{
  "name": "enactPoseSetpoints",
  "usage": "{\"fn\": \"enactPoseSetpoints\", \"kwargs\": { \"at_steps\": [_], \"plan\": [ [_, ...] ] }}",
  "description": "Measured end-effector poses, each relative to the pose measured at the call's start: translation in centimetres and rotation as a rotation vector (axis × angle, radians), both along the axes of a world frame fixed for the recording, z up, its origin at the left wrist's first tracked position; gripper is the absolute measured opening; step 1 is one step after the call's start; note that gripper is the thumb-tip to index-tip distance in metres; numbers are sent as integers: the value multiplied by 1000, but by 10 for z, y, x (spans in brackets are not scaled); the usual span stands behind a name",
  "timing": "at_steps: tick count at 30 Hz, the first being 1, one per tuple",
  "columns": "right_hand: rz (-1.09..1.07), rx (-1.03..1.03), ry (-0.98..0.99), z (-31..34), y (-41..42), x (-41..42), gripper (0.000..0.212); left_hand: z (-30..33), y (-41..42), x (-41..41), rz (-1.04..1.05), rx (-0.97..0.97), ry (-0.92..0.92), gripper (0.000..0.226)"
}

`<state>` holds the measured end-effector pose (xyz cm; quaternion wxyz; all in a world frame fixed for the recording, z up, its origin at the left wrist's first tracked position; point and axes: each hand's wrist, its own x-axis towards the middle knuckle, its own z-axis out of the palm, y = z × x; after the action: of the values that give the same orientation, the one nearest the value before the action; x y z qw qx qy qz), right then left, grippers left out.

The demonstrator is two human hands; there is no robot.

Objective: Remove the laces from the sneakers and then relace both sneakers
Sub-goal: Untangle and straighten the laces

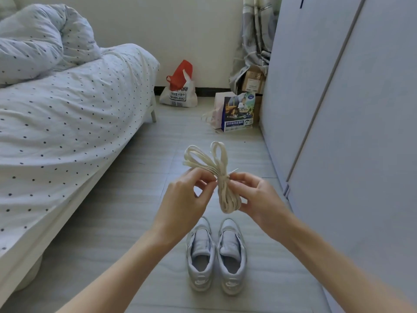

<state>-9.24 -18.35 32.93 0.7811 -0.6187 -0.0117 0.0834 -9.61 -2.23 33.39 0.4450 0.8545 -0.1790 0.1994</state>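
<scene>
Head view: your left hand [180, 199] and right hand [259, 197] both pinch a knotted bundle of cream laces [222, 177] at frame centre, above two unlaced white sneakers [215, 254] side by side on the floor [101, 256], lower centre.

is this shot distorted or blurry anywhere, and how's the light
Head view: wide-angle bend, the wardrobe edges lean and curve; soft, even daylight, no glare, faint shadows; the laces and sneakers fairly sharp, forearms at the bottom edge smeared and stretched.
</scene>
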Motion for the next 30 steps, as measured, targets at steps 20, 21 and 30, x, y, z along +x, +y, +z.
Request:
{"fn": "enactPoseSetpoints", "kwargs": {
  "at_steps": [20,21,30],
  "plan": [
    [14,3,-18,-3,5,-4,12,1,-11,-5,66,74,-80,3],
    [0,-35,-38,-2,3,-4,12,0,-12,-4,72,77,-78,4],
    [13,-247,-131,-1,-15,-5,11,0,-20,-5,84,221,-140,7]
  ]
}}
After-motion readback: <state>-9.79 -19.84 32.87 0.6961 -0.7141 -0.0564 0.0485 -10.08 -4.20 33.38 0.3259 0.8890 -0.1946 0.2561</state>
